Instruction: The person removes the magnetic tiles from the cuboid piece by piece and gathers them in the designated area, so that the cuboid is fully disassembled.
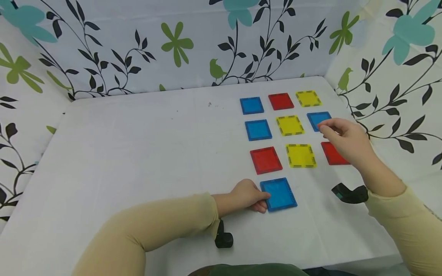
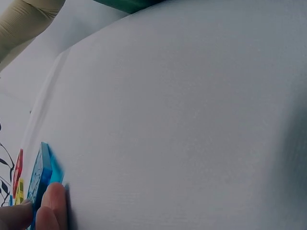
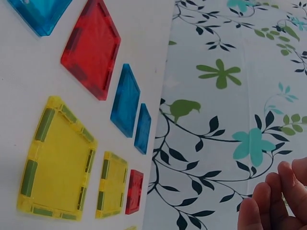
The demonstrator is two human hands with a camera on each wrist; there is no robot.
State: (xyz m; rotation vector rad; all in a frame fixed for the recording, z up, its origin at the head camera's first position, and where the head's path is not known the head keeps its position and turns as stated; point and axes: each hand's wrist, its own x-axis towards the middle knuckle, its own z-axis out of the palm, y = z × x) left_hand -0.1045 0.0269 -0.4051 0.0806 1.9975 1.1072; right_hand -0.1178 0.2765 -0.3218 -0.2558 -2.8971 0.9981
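My left hand (image 1: 246, 196) pinches the left edge of a blue square magnetic tile (image 1: 281, 194) near the table's front. In the left wrist view, thumb and fingers grip that blue tile (image 2: 42, 167), which stands tilted. My right hand (image 1: 350, 142) hangs over the right end of the rows, its fingertips by another blue tile (image 1: 315, 119) and its wrist partly covering a red tile (image 1: 333, 155). In the right wrist view, the right fingers (image 3: 273, 196) are loosely bent with no tile visible between them.
More tiles lie in rows on the white table (image 1: 155, 153): a red tile (image 1: 266, 160) and yellow tile (image 1: 301, 156) nearest, a blue tile (image 1: 258, 130) and yellow tile (image 1: 290, 125) midway, and blue (image 1: 251, 105), red and yellow at the back. Patterned cloth (image 1: 193, 73) borders the table.
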